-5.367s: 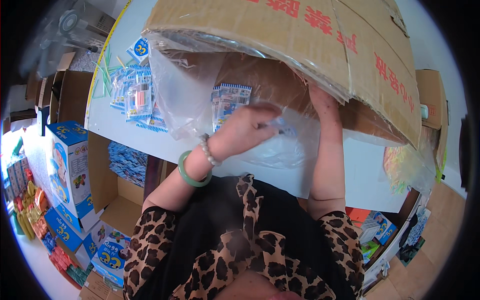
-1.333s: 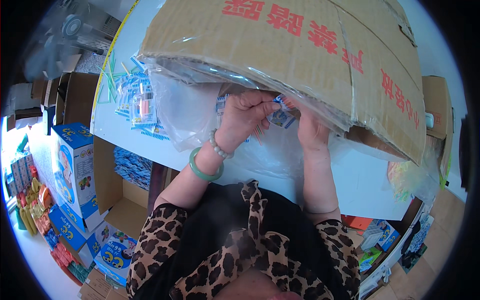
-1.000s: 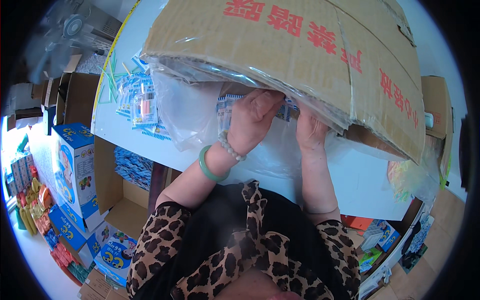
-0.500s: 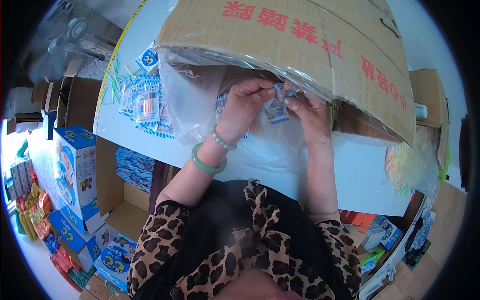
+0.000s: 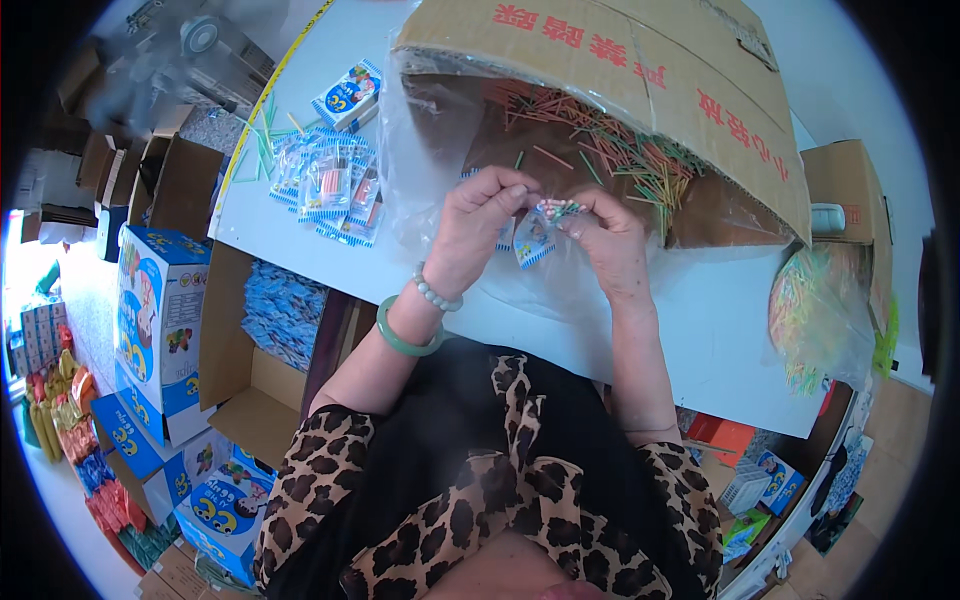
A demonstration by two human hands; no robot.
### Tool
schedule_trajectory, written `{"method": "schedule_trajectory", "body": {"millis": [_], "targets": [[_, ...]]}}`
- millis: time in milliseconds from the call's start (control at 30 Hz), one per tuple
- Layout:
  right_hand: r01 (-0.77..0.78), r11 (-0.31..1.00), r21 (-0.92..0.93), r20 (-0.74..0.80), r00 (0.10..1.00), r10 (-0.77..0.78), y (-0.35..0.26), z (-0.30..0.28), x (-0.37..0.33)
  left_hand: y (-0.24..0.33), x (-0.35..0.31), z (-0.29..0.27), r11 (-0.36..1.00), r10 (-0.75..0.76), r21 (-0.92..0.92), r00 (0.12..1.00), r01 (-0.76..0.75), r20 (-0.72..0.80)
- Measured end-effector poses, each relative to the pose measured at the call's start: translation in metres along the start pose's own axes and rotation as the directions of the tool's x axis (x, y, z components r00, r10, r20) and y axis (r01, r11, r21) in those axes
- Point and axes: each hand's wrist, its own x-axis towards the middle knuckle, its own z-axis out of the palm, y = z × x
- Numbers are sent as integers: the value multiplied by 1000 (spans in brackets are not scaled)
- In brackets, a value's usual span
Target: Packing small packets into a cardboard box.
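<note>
Just in front of an open cardboard box, my hands meet over a small blue-and-white packet [image 5: 535, 245]. My left hand [image 5: 472, 222], with a bead bracelet and a green bangle at its wrist, pinches near the packet's top. Opposite it, my right hand [image 5: 612, 245] is closed on a small bundle of thin sticks [image 5: 562, 208], their pink and pale ends showing at the packet's top. Whether the sticks sit inside the packet, I cannot tell. Loose coloured sticks [image 5: 610, 135] lie inside the cardboard box [image 5: 690, 60], which rests on its side, opening toward me.
Filled packets [image 5: 325, 190] lie in a pile at the left of the white table [image 5: 400, 262]. A carton of blue packets [image 5: 283, 315] stands below the table's left edge, beside printed boxes [image 5: 160, 300]. At right is a clear bag of coloured sticks [image 5: 815, 310].
My hands have drawn slightly toward me, out from under the box's upper flap. The view has shifted, showing more of the sticks inside the box. The stick bundle now shows between my fingers.
</note>
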Motion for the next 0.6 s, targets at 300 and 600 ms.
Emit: {"method": "schedule_trajectory", "body": {"millis": [300,600], "targets": [[-84,986,144,103,992,70,-12,24,-16,1,-44,-16,988,-152,43,982,148,108],[94,985,-148,201,978,-63,4,30,-20,19,-57,-22,988,-154,1,985,155,76]]}}
